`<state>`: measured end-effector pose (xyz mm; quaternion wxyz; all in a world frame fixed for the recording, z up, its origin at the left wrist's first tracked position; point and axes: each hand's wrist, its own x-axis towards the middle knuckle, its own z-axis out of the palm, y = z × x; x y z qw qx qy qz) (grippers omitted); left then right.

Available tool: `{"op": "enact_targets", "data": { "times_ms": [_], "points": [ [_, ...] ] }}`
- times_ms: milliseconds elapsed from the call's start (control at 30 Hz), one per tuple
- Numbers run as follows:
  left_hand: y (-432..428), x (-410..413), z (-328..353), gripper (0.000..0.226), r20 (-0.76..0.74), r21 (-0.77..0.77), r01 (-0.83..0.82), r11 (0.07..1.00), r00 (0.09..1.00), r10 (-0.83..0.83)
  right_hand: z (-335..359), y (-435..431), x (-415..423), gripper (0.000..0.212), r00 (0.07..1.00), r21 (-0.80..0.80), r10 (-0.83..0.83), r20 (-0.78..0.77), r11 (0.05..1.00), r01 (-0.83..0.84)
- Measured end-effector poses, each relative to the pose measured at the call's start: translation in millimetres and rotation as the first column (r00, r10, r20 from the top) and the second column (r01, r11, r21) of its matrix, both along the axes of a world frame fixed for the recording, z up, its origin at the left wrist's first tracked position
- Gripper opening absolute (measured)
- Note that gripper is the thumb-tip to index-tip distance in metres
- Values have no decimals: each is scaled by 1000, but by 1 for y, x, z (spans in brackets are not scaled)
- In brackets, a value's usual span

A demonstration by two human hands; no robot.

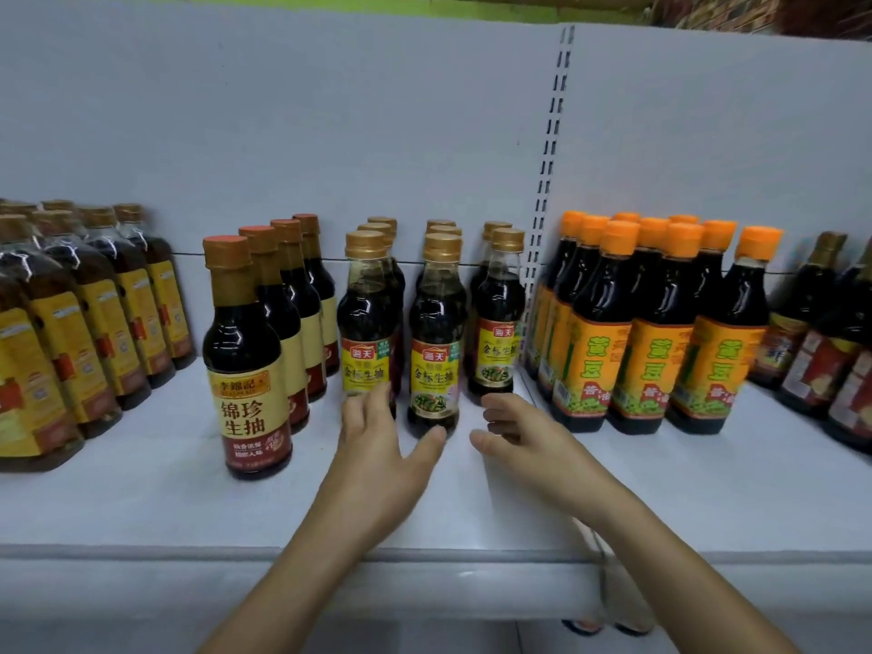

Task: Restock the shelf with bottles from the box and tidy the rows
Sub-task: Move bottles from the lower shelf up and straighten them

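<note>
Three short rows of dark soy sauce bottles with gold caps and yellow labels stand mid-shelf: a left row (365, 323), a middle row (434, 332) and a right row (499, 318). My left hand (382, 436) reaches in with spread fingers; its fingertips touch the foot of the left front bottle and its thumb lies by the base of the middle front bottle. My right hand (514, 436) hovers just right of the middle bottle, fingers loosely bent, holding nothing. The box is out of view.
A row of red-labelled bottles (252, 370) stands to the left, with larger amber bottles (71, 332) beyond. Orange-capped bottles (656, 332) crowd the right, past the slotted upright (549, 148). The white shelf's front edge (141, 554) runs below my forearms.
</note>
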<state>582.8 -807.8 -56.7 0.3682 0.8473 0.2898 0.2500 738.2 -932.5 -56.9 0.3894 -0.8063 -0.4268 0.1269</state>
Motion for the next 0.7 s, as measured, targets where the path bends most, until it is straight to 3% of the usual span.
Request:
{"op": "enact_targets", "data": {
  "times_ms": [467,700],
  "points": [
    [-209,75,10,51,151,-71,342,937,932,-329,18,-222,25,34,994,143,-110,-24,983,113],
    [-297,113,-20,31,146,-160,487,859,872,-467,-19,-321,39,26,975,196,-167,-149,961,194]
  ]
}}
